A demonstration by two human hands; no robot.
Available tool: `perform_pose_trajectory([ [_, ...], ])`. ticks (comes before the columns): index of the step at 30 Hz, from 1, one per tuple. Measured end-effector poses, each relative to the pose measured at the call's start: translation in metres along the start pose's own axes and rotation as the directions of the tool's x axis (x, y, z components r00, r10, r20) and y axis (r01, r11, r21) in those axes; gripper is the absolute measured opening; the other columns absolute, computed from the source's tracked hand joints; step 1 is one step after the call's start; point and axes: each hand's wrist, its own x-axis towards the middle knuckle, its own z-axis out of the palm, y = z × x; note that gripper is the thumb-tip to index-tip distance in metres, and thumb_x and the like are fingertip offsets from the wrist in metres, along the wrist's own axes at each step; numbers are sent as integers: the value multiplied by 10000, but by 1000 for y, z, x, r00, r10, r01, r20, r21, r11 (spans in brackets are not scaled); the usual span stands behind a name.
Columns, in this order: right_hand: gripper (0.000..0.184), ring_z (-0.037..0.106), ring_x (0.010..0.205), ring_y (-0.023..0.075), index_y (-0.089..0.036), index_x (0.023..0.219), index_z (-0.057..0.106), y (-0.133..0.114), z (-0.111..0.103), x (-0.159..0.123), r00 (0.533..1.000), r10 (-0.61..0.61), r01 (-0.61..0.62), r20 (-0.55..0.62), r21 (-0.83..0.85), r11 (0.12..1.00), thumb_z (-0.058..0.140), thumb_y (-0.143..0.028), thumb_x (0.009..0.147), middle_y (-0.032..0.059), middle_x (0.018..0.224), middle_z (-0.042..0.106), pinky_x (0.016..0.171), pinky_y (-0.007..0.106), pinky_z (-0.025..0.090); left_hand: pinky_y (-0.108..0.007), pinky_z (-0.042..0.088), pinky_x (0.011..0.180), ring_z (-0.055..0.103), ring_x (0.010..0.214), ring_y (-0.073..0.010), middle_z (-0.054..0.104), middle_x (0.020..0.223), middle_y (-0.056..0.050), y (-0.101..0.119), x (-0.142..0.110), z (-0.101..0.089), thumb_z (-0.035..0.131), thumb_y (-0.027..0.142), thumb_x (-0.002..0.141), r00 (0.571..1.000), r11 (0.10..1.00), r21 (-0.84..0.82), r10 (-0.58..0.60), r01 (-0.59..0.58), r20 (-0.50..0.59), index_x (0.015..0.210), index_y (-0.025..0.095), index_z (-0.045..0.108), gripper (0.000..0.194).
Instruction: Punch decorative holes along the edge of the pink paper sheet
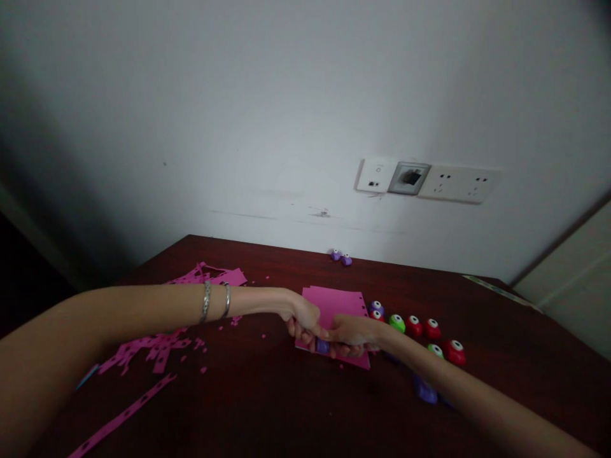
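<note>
A small purple craft punch sits at the near edge of a stack of pink paper sheets. My left hand, with two bracelets at the wrist, grips the punch from the left, thumb on top and fingers curled underneath. From the right, my right hand closes on the same punch, its thumb meeting the left one. Fingers cover most of the punch. Small holes run along the right edge of the pink sheets.
Right of the paper stand several punches in red, green and purple. Two small purple punches are by the wall. Punched pink strips and cut-out bits lie at left. Wall sockets are above the table.
</note>
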Motion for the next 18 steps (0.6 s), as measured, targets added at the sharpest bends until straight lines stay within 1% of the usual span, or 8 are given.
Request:
perform_pose_trajectory([
  [3, 517, 237, 325, 29, -150, 562, 515, 0, 3, -3, 998, 30, -33, 47, 60, 998, 393, -587, 809, -74, 410, 354, 330, 173, 173, -197, 162, 308, 230, 330, -52, 400, 440, -11, -3, 3, -3, 526, 664, 670, 998, 999, -51, 19, -16, 60, 439, 167, 501, 549],
  [6, 505, 265, 332, 36, -152, 581, 532, 4, 5, -4, 997, 22, -22, -70, -6, 1000, 401, -585, 806, -73, 403, 355, 339, 174, 191, -189, 161, 305, 220, 322, -44, 405, 432, -10, -2, 3, -4, 518, 686, 657, 996, 1000, -6, 22, -21, 90, 442, 164, 521, 565],
  [10, 477, 332, 352, 52, -150, 564, 534, 11, 10, -3, 967, -22, -4, -255, -101, 995, 468, -572, 776, -60, 398, 381, 361, 182, 238, -185, 184, 319, 285, 336, -55, 460, 452, -21, 4, -7, -7, 538, 658, 665, 999, 990, 136, 33, -34, 6, 503, 157, 592, 529],
  [12, 474, 359, 360, 59, -148, 559, 538, 14, 13, -4, 942, -44, -5, -333, -145, 989, 475, -565, 775, -49, 406, 406, 372, 187, 260, -185, 198, 335, 336, 367, -62, 494, 492, -14, 4, -15, -10, 610, 591, 647, 992, 982, 164, 111, -99, -67, 583, 157, 630, 439],
  [14, 480, 392, 373, 68, -142, 562, 552, 14, 18, -5, 909, -64, -20, -412, -196, 980, 458, -554, 792, -36, 416, 427, 392, 193, 286, -184, 202, 355, 351, 398, -57, 515, 536, 4, -1, -22, -12, 634, 531, 654, 952, 967, 133, 240, -217, -193, 678, 162, 650, 370],
  [15, 481, 417, 390, 76, -138, 567, 563, 14, 20, -6, 888, -74, -34, -453, -225, 974, 455, -546, 798, -26, 427, 446, 408, 197, 299, -185, 208, 365, 353, 409, -55, 515, 543, 14, -4, -24, -13, 629, 513, 664, 909, 957, 115, 289, -266, -300, 720, 164, 652, 355],
  [17, 462, 492, 467, 108, -124, 600, 593, 11, 25, -9, 835, -102, -69, -540, -287, 955, 487, -532, 789, 11, 490, 519, 456, 210, 332, -189, 231, 389, 357, 422, -53, 511, 533, 30, -13, -23, -14, 650, 466, 646, 822, 951, 133, 308, -278, -479, 772, 157, 658, 333],
  [18, 448, 534, 531, 134, -115, 635, 609, 9, 28, -11, 804, -119, -91, -583, -318, 944, 509, -527, 780, 39, 549, 566, 491, 220, 352, -193, 237, 397, 361, 424, -53, 518, 531, 29, -17, -21, -14, 656, 443, 639, 801, 954, 154, 301, -259, -518, 769, 147, 663, 324],
])
